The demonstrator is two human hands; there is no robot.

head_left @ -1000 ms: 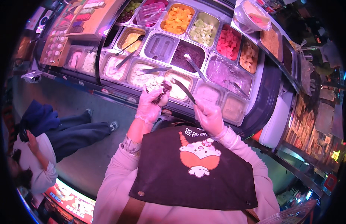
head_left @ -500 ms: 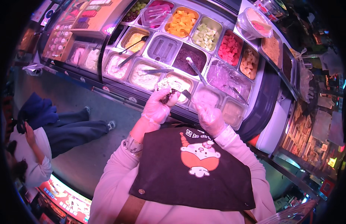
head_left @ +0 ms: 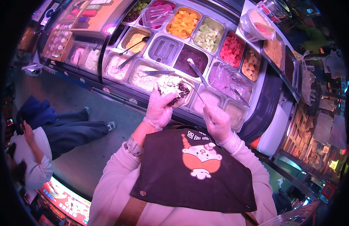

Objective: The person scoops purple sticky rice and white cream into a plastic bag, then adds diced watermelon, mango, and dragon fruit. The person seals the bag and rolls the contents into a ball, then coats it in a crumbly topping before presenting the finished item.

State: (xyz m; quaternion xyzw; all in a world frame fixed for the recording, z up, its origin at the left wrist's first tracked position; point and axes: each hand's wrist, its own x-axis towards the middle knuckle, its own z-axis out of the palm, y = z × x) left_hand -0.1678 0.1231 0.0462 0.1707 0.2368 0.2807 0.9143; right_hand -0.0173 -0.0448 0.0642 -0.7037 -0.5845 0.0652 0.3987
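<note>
My left hand (head_left: 159,109), in a clear glove, is closed around a handful of food topped with white cream (head_left: 172,85), with a dark purple, grainy layer along its right side. What lies underneath is hidden by my fingers. Gloved too, my right hand (head_left: 218,119) grips a thin spatula (head_left: 197,93), whose blade reaches up toward the food's right edge. Whether the blade touches it, I cannot tell. Both hands are over the front row of tubs. Behind the food lies a tub of white cream (head_left: 142,78) with a spatula in it; a pale pink tub (head_left: 206,101) sits by my right hand.
Tubs of mango cubes (head_left: 183,23), green melon cubes (head_left: 209,35), red fruit cubes (head_left: 231,47) and dark purple grains (head_left: 190,62) fill the counter. A film-covered purple tub (head_left: 229,79) is at right. A person (head_left: 35,150) is at the far left.
The cream-topped food is now turned more toward me, showing more cream and purple. My right hand has shifted slightly right and down, and the spatula's blade now appears edge-on.
</note>
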